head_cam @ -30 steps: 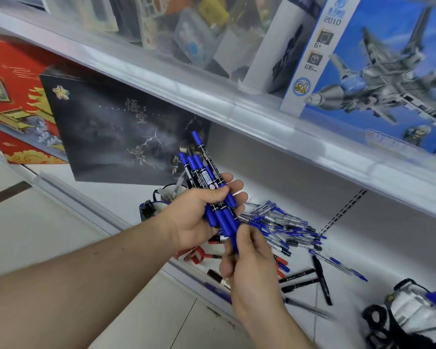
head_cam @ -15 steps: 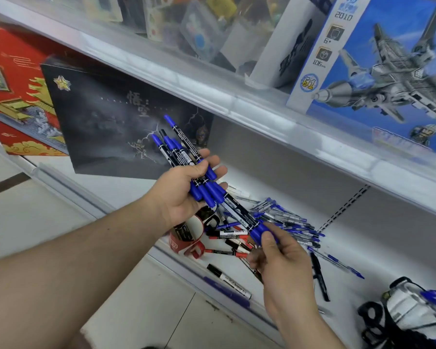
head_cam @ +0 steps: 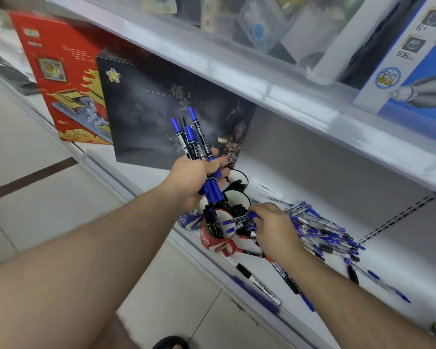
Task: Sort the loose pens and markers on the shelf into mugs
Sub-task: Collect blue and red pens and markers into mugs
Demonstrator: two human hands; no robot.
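Above the mugs (head_cam: 233, 197), left hand (head_cam: 191, 180) clamped blue markers (head_cam: 194, 144) as one colour batch; right hand (head_cam: 275, 227) pinched another (head_cam: 237, 219) off the pile (head_cam: 322, 233).

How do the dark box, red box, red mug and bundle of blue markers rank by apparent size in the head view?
1. dark box
2. red box, partly hidden, so unsure
3. bundle of blue markers
4. red mug

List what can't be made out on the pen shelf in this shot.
- Head view: what the right hand grips, its fingers covered by its own back.
- Mugs behind the red mug: largely blocked by the left hand and its blue markers.
- Marker label print: too small.
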